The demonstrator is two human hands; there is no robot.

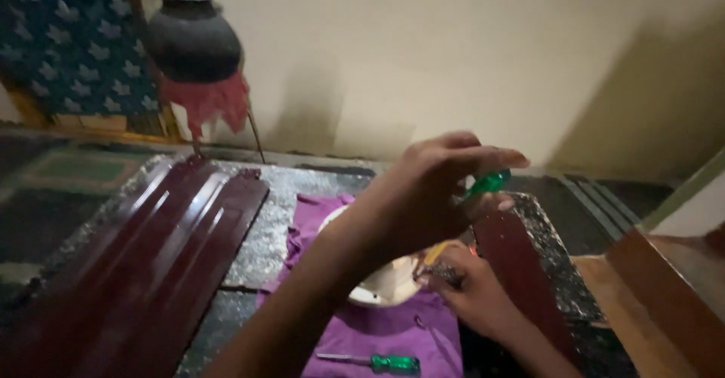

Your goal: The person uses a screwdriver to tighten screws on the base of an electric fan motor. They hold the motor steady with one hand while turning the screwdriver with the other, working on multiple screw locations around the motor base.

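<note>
Far left, three maroon fan blades (143, 265) lie side by side on the speckled stone slab (283, 197). Behind them a dark round pot (192, 38) stands over a red fringed cloth; whether anything is inside cannot be seen.

In the middle a purple cloth (393, 333) is spread on the slab. On it sits a white dish-shaped fan part (377, 287), mostly hidden by the arms, so its contents cannot be told. A spare green-handled screwdriver (374, 361) lies on the cloth near the bottom edge.

The left hand (430, 189) crosses over and closes around the green handle of a second screwdriver (489, 183), held upright with the tip down toward the fan part. Just below, the right hand (468, 287) curls shut on a small dark fitting at the part's edge, touching it. A fourth maroon blade (521, 272) runs beside this hand.

Risks, as I judge them: the driver's tip is very near the right fingers, so a slip off a screw could jab them. The light is dim, which makes seating the tip harder. A freed screw could roll off the cloth onto the speckled stone and be hard to find.
</note>
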